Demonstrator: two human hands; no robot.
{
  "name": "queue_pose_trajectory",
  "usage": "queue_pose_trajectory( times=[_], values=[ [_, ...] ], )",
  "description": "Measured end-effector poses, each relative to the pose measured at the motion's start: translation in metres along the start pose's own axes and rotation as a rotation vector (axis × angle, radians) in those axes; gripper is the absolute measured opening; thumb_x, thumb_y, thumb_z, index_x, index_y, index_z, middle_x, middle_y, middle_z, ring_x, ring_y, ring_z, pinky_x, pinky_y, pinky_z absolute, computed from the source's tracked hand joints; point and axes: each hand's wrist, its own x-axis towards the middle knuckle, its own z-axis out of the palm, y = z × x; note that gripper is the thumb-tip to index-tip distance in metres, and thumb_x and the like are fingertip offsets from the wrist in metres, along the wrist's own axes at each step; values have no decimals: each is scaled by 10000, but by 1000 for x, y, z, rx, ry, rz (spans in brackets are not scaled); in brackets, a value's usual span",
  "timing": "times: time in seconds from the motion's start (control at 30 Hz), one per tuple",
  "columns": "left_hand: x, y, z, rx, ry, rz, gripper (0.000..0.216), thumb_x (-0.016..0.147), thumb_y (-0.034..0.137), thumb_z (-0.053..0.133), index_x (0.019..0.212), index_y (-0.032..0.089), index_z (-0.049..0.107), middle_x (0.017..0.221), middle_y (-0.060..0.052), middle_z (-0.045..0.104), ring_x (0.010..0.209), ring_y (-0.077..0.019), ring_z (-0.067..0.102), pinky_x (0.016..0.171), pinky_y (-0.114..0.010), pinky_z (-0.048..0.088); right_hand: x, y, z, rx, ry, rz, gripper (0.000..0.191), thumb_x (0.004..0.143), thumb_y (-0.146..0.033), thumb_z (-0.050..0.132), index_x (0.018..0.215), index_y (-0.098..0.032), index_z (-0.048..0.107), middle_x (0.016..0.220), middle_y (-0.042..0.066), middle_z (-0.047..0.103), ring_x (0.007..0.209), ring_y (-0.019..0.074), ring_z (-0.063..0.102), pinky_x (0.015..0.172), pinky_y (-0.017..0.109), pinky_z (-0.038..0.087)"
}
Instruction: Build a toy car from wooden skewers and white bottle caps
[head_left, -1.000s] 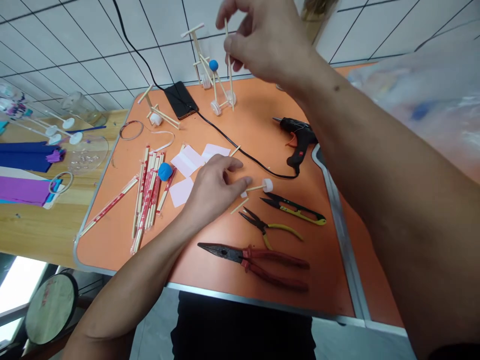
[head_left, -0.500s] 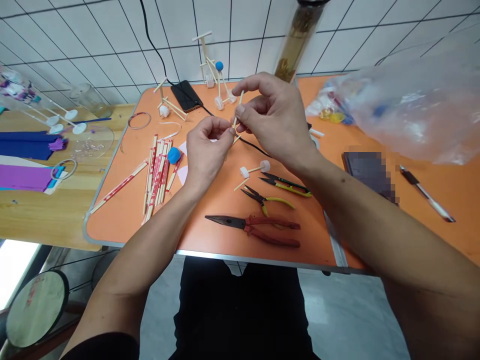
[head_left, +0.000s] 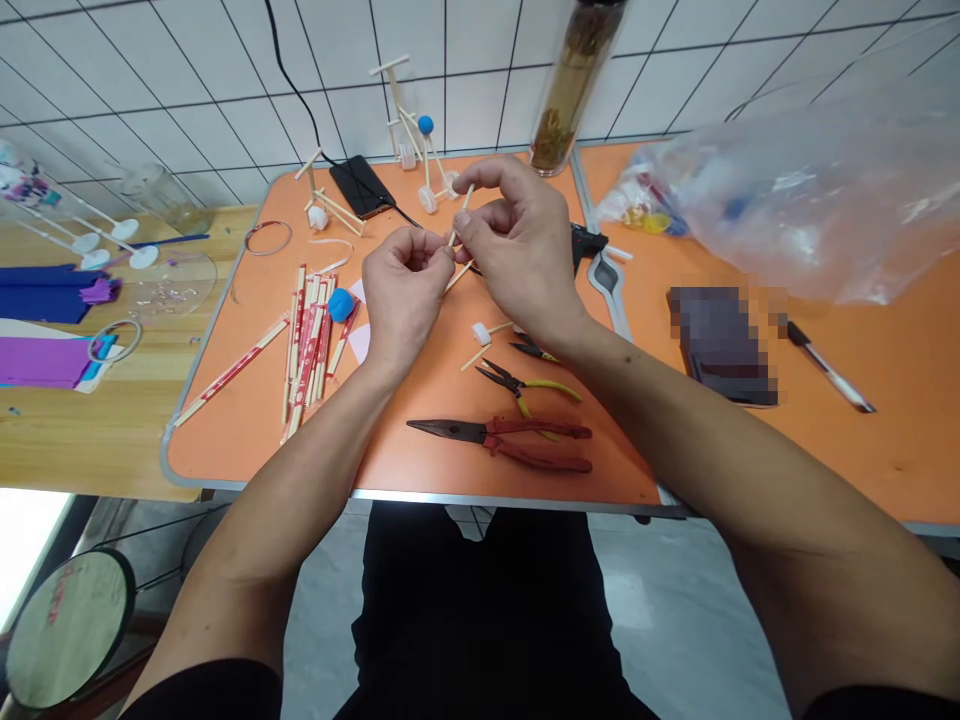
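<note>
Above the middle of the orange table, my left hand (head_left: 405, 300) and my right hand (head_left: 521, 245) are close together, both pinching a thin wooden stick (head_left: 466, 202). The stick points up between my fingers; its lower part is hidden by them. A second light stick (head_left: 459, 277) shows just below the fingertips, and I cannot tell whether the two are joined. Under my right wrist lies a small stick piece with a white wheel (head_left: 481, 334), partly covered. Nearer me are small yellow-handled pliers (head_left: 517, 385) and large red-handled long-nose pliers (head_left: 499, 437).
Red-wrapped chopsticks (head_left: 309, 350) and a blue ball (head_left: 341, 305) lie left. Stick figures with wheels (head_left: 425, 160) stand at the back beside a phone (head_left: 362, 187) and a tea bottle (head_left: 574, 90). A plastic bag (head_left: 787, 200), blurred dark device (head_left: 724, 345) and pen (head_left: 829, 368) occupy the right.
The view has shifted slightly. My right forearm now covers more of the wheeled piece and the yellow-handled snips, and a black object behind my right hand has come into view. Both hands keep their pinch.
</note>
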Motion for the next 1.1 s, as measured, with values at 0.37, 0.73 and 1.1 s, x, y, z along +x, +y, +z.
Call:
queue_pose_trajectory(
  times=[0.37, 0.73, 1.1],
  values=[
    [24, -8, -6, -82, 69, 23, 264, 939, 95, 777, 774, 212, 607, 679, 56, 649, 620, -83, 622, 633, -234, 506, -90, -38, -82, -578, -474, -155, 310, 1035, -277, 776, 1343, -281, 741, 1174, 45, 833, 1016, 256, 778, 825, 357, 527],
    [21, 2, -15, -327, -107, -271, 190, 859, 195, 809, 804, 221, 629, 698, 46, 661, 566, -76, 624, 589, -194, 562, -174, -17, -82, -1005, -554, -602, 193, 1124, -319, 667, 1048, -208, 806, 968, 106, 776, 906, 306, 738, 786, 463, 578],
    [22, 2, -19, -450, -183, -295, 124, 808, 131, 717, 779, 207, 623, 686, 49, 641, 529, -59, 561, 481, -170, 469, -132, -34, -111, -8, -253, 397, 243, 1121, -483, 618, 1075, -284, 749, 866, 68, 754, 706, 244, 722, 541, 359, 523]
  ],
)
